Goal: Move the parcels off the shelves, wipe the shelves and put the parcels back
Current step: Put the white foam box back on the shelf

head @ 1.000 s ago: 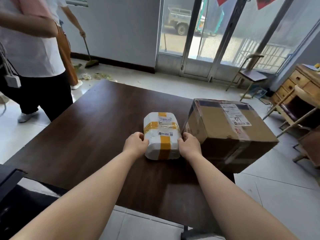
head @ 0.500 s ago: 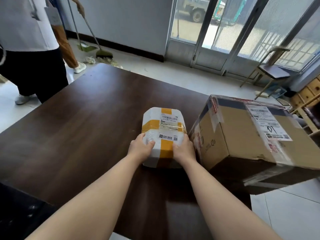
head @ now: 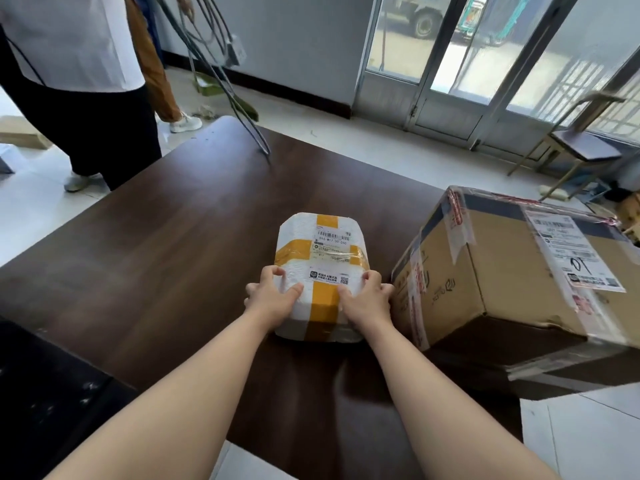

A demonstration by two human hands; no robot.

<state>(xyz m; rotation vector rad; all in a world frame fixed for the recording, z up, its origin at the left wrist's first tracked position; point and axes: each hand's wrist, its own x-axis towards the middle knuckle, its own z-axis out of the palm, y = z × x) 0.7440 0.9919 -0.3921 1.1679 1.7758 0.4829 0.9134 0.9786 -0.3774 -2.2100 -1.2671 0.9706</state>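
A white foam parcel (head: pixel 322 247) crossed with yellow tape and bearing printed labels rests on the dark wooden table (head: pixel 166 258). My left hand (head: pixel 272 296) grips its near left corner, thumb on top. My right hand (head: pixel 367 297) grips the near right corner the same way. Just to the right stands a large taped cardboard box (head: pixel 512 271) with a shipping label, its far end hanging past the table's right edge. No shelves are in view.
A person in a white top and dark trousers (head: pixel 83 98) stands at the table's far left corner, with dangling cables (head: pixel 221 64). Behind, another person sweeps with a broom (head: pixel 242 105). Glass doors (head: pixel 450 64) and a chair (head: pixel 581 147) lie beyond.
My hands have shifted from the parcel's sides onto its near top corners. The camera has come closer and lower over the table. The person at the left has stepped nearer.
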